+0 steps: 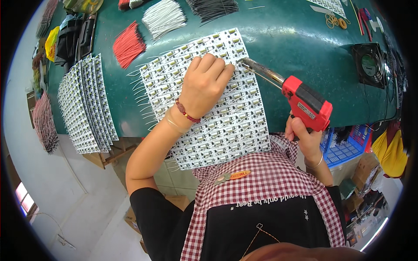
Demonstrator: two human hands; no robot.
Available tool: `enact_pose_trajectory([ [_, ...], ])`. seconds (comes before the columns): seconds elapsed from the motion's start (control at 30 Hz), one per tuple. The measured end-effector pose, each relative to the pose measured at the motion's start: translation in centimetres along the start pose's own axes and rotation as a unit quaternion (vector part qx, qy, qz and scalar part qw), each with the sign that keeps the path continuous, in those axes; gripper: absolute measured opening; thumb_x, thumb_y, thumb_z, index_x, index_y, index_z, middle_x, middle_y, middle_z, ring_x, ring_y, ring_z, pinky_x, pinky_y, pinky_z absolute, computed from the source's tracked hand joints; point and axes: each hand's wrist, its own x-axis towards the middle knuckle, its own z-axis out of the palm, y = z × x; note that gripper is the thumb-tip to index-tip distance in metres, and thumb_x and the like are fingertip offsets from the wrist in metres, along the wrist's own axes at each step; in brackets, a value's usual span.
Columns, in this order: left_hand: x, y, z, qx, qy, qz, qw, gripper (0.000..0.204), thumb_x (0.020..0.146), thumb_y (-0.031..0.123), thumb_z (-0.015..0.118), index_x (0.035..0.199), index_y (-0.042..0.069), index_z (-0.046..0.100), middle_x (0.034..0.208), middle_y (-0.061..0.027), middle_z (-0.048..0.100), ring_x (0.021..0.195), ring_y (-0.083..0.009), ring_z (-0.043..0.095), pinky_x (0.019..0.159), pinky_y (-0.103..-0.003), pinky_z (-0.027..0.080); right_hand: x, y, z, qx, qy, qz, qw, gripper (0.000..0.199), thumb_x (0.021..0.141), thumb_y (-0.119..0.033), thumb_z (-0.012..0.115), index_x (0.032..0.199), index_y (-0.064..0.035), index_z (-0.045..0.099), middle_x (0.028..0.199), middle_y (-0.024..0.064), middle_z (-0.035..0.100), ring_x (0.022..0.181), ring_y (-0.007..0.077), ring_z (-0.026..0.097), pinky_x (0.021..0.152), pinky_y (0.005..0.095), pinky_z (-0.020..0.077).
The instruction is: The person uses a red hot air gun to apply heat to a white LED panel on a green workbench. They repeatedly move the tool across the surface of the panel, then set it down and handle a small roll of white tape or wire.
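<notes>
A large white panel of small circuit boards (237,126) lies in front of me, its near end against my checked apron. White wires stick out along its left side. My left hand (204,82) is over the upper part of the panel, fingers curled and closed toward the tip of the soldering gun; what they pinch is hidden. My right hand (306,138) grips the handle of a red and black soldering gun (307,103). Its metal tip reaches the panel's upper right part, just beside my left fingertips.
Bundles of red wires (129,45), white wires (164,19) and black wires (213,8) lie on the green table (305,39). More board panels (82,104) are stacked at the left. A small black fan (370,65) stands at the right, above a blue basket (346,148).
</notes>
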Motion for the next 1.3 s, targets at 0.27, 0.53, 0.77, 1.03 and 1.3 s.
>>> enact_pose_trajectory([
  [0.27,0.0,0.1,0.1,-0.003,0.008,0.000,1.000,0.019,0.069,0.002,0.065,0.087,0.005,0.066,0.071,-0.0033,0.048,0.071,-0.0193,0.049,0.063,-0.032,0.039,-0.2,0.1,0.5,-0.023,0.018,0.001,1.000,0.008,0.088,-0.003,0.059,0.080,-0.0008,0.057,0.061,0.0025,0.056,0.051,0.0092,0.053,0.047,0.0244,0.0427],
  [0.53,0.0,0.1,-0.1,0.025,-0.008,0.003,1.000,0.017,0.070,0.004,0.063,0.086,0.005,0.064,0.074,-0.0034,0.050,0.074,-0.0189,0.049,0.065,-0.031,0.039,-0.2,-0.3,0.3,-0.010,0.003,-0.016,1.000,0.013,0.090,-0.007,0.059,0.079,-0.0004,0.058,0.062,0.0031,0.057,0.052,0.0091,0.054,0.048,0.0239,0.0434],
  [0.77,0.0,0.2,0.0,0.021,-0.002,0.002,1.000,0.018,0.070,0.003,0.064,0.087,0.006,0.066,0.073,-0.0028,0.050,0.073,-0.0191,0.050,0.065,-0.031,0.039,-0.2,1.6,-0.1,-0.075,-0.015,-0.026,0.997,0.030,0.091,-0.012,0.056,0.114,0.0058,0.049,0.061,0.0066,0.054,0.048,0.0111,0.050,0.046,0.0234,0.0419],
  [1.03,0.0,0.3,-0.2,0.024,-0.018,-0.005,1.000,0.019,0.070,0.003,0.063,0.089,0.006,0.066,0.074,-0.0030,0.051,0.074,-0.0193,0.051,0.066,-0.031,0.040,-0.1,-0.1,0.1,-0.018,-0.011,-0.044,0.999,0.008,0.090,-0.006,0.059,0.085,0.0001,0.057,0.063,0.0034,0.056,0.052,0.0093,0.053,0.048,0.0240,0.0436],
  [1.3,-0.3,0.4,-0.6,0.070,-0.037,0.011,0.997,0.019,0.071,0.005,0.062,0.090,0.006,0.065,0.075,-0.0023,0.051,0.075,-0.0179,0.051,0.065,-0.031,0.039,0.1,0.1,0.3,0.008,-0.007,-0.044,0.999,0.008,0.090,-0.005,0.057,0.085,0.0010,0.056,0.064,0.0042,0.056,0.051,0.0098,0.053,0.048,0.0238,0.0441],
])
